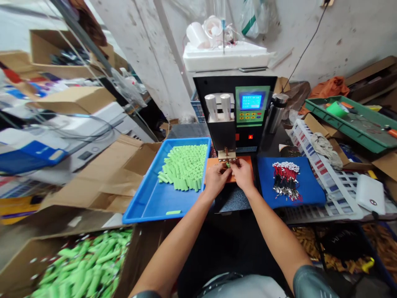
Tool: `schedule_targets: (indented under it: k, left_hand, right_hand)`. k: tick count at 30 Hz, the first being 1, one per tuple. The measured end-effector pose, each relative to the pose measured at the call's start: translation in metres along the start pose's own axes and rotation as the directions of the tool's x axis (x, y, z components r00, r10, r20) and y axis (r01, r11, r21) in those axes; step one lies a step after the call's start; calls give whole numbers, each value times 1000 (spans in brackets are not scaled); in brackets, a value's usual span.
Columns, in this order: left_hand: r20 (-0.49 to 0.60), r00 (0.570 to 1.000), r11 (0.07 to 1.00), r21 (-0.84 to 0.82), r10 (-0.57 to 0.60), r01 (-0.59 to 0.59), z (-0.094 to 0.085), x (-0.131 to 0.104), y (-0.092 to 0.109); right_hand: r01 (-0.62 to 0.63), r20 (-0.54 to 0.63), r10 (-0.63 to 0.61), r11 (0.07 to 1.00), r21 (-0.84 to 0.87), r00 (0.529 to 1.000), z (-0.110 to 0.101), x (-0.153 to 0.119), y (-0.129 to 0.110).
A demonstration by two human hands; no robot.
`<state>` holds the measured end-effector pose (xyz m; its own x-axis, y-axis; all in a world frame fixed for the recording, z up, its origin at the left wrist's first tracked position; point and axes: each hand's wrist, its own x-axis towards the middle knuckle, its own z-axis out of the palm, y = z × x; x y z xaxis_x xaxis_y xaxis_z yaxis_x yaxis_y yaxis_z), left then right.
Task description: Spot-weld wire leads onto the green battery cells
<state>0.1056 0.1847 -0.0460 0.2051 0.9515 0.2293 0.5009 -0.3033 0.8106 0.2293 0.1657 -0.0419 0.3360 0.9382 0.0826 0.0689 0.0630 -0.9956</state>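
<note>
My left hand (216, 178) and my right hand (243, 174) meet under the electrode tips of a black spot welder (217, 136). Between the fingertips is a small green battery cell (228, 164), mostly covered by the fingers. My left hand is closed on it. The fingers of my right hand are also closed, pinching at its side; any thin lead there is too small to make out. Both hands rest over an orange plate (233, 179) on the machine's base. To the left, a blue tray (151, 209) carries many green battery cells (186, 165) packed together.
On a blue mat (266, 182) at the right lies a bundle of red and black wire leads (285, 180) with white connectors. Beyond it are a white plastic crate (325, 169), a power bank (370, 194) and a green tray (350, 128). A carton of green-wrapped cells (83, 265) stands lower left.
</note>
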Motion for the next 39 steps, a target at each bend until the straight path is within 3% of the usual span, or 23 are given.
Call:
schedule_targets:
  k: [4, 7, 10, 12, 15, 18, 22, 26, 29, 34, 39]
  left_hand:
    - [3, 1000, 1000, -6, -18, 18, 1, -1, 0]
    - [-1, 999, 999, -18, -43, 43, 3, -1, 0]
    - [17, 998, 998, -33, -58, 58, 1, -3, 5]
    - [34, 998, 998, -28, -47, 48, -4, -6, 10]
    - [101, 995, 999, -26, -18, 20, -15, -12, 22]
    - [147, 989, 999, -25, -19, 23, -28, -24, 30]
    - [49, 998, 999, -34, -34, 36, -42, -48, 29]
    - [-44, 994, 995, -34, -99, 98, -53, -73, 18]
    - [-86, 986, 988, -60, -146, 141, -57, -84, 10]
    - [-147, 972, 978, -126, -183, 165, -56, -85, 6]
    - [-172, 967, 974, -159, -188, 161, -55, -84, 7]
  right_hand:
    - [-74, 97, 62, 990, 120, 993, -9, -8, -3]
    - [-53, 74, 45, 992, 115, 996, -38, -12, -3]
    - [-5, -59, 0, 997, -73, 998, -92, -8, 3]
    - [39, -192, -98, 956, -291, 976, -137, -3, 9]
    - [-2, -295, -214, 806, -592, 931, -196, 3, 18]
    - [-57, -239, -204, 635, -771, 949, -227, 4, 24]
    - [-91, -164, -119, 466, -880, 979, -222, 7, 25]
    - [-180, -201, -37, 313, -932, 979, -205, 12, 19]
    - [-234, -247, -16, 266, -935, 969, -200, 14, 16]
    - [-233, -267, -53, 344, -909, 962, -205, 11, 18]
    - [-167, -271, -89, 596, -785, 959, -216, 13, 23]
